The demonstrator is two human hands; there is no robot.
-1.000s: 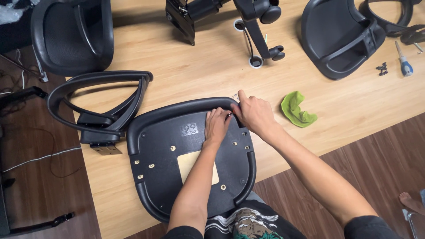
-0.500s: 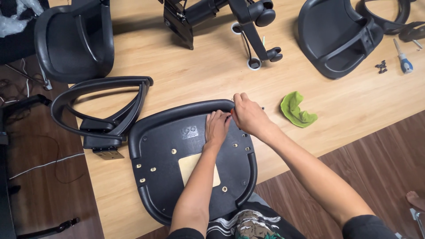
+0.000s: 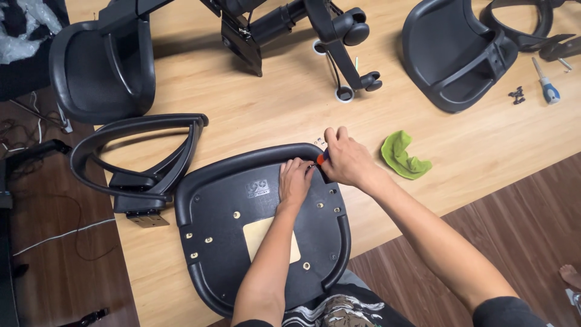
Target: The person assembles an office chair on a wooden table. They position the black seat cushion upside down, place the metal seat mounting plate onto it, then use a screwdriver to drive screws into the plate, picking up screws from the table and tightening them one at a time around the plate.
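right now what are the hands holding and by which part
The right hand grips a small tool with an orange and dark handle, by that handle. The left hand holds nothing; it rests flat on the black seat pan.

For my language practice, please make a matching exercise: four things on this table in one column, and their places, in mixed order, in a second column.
Things:
1. green cloth
2. screwdriver
3. armrest
4. seat base

Places:
A. under both hands
B. far right, near small black screws
C. left of the seat base
D. just right of the right hand

Pairs: 1-D, 2-B, 3-C, 4-A
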